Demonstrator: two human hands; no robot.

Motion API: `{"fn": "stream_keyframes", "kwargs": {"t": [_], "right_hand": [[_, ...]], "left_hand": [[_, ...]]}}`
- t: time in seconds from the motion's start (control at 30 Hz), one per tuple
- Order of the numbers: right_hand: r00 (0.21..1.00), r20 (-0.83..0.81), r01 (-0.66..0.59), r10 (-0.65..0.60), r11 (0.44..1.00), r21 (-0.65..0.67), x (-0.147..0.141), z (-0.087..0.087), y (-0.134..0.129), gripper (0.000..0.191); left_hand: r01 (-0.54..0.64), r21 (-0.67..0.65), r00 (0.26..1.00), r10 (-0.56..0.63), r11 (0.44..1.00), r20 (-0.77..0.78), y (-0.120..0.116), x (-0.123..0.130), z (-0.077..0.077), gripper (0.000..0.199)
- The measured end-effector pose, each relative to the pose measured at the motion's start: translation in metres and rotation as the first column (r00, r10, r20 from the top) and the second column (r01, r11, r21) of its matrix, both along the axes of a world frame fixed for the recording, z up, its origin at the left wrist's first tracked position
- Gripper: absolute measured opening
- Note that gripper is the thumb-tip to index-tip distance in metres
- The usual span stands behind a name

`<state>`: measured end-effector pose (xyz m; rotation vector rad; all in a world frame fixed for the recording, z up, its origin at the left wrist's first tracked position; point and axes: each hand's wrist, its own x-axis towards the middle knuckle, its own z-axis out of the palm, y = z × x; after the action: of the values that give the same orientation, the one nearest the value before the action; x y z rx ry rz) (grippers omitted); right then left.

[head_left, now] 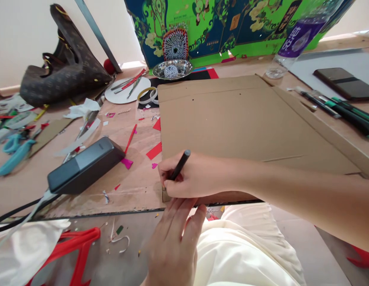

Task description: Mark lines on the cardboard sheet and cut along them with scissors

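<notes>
A large brown cardboard sheet [220,123] lies flat on the wooden table, its near left corner at the table's front edge. My right hand [187,174] grips a black pen [181,165] over that corner, the pen tilted and its tip hidden behind the fingers. Just below, my left hand [178,238] reaches up to the near edge of the cardboard, its fingers stretched out and the fingertips touching the edge beneath my right hand.
A grey power adapter [86,165] with cables sits on the left, near blue scissors [16,147] and paper scraps. Behind the cardboard are a metal dish [172,69] and a bottle [300,39]. A phone [346,83] and pens [348,113] lie right.
</notes>
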<state>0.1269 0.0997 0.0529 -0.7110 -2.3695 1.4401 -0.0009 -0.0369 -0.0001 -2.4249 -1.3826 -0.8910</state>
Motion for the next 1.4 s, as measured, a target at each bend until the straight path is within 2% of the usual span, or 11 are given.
{"fn": "stream_keyframes", "kwargs": {"t": [0.2,0.4,0.5,0.63,0.93,1.07,1.17,1.27,1.4], "right_hand": [[0.996,0.089,-0.026,0.024,0.999,0.02,0.006,0.008,-0.001,0.005],[0.988,0.153,-0.005,-0.005,0.998,0.07,0.013,0.008,-0.003,0.008],[0.976,0.218,0.007,-0.03,0.994,0.108,0.016,0.012,-0.005,0.013],[0.962,0.273,-0.008,-0.03,0.99,0.138,0.025,0.019,-0.006,0.008],[0.964,0.266,-0.026,-0.014,0.989,0.147,0.049,0.021,-0.002,0.01],[0.954,0.294,-0.014,-0.054,0.975,0.224,0.059,0.024,-0.006,0.015],[0.946,0.316,-0.019,-0.068,0.964,0.265,0.065,0.024,-0.009,0.02],[0.948,0.312,-0.025,-0.056,0.968,0.25,0.07,0.022,-0.007,0.011],[0.948,0.307,0.02,-0.085,0.978,0.209,0.077,0.022,-0.004,0.013]], "left_hand": [[0.011,-0.017,1.0,-0.011,1.0,0.0,-0.001,0.001,0.001,0.027],[-0.003,-0.028,1.0,0.003,1.0,-0.016,-0.001,0.0,0.001,0.028],[-0.022,-0.005,0.999,0.021,1.0,-0.04,-0.002,0.0,0.0,0.026],[-0.021,0.022,0.999,0.022,1.0,-0.048,-0.001,-0.001,0.002,0.022],[0.049,0.006,0.999,-0.049,0.999,-0.023,0.002,-0.001,0.001,0.029],[0.058,0.014,0.998,-0.058,0.998,-0.007,0.003,-0.003,-0.001,0.028],[0.084,-0.03,0.996,-0.085,0.996,-0.039,0.004,-0.005,0.0,0.03],[0.084,-0.017,0.995,-0.085,0.996,-0.056,0.005,-0.006,0.001,0.03],[0.083,-0.03,0.991,-0.085,0.996,-0.1,0.006,-0.007,0.004,0.03]]}}
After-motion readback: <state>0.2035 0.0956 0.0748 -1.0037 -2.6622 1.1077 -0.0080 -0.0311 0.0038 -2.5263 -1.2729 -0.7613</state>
